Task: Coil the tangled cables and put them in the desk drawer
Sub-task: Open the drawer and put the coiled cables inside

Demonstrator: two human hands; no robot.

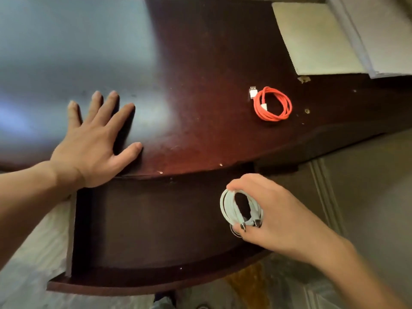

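My right hand (274,210) grips a coiled white cable (227,207) with metal plugs at its lower end, held over the right end of the open dark wooden drawer (145,221). The drawer's inside looks bare. My left hand (93,143) lies flat, fingers spread, on the dark red-brown desk top (200,85) just above the drawer's left part. A coiled red cable (273,103) with white plugs rests on the desk to the upper right, apart from both hands.
White folded cloth or paper stacks (316,39) lie at the desk's far right corner. The desk's curved front edge runs above the drawer. Pale floor shows at lower left and tiled floor at right, with something orange below the drawer.
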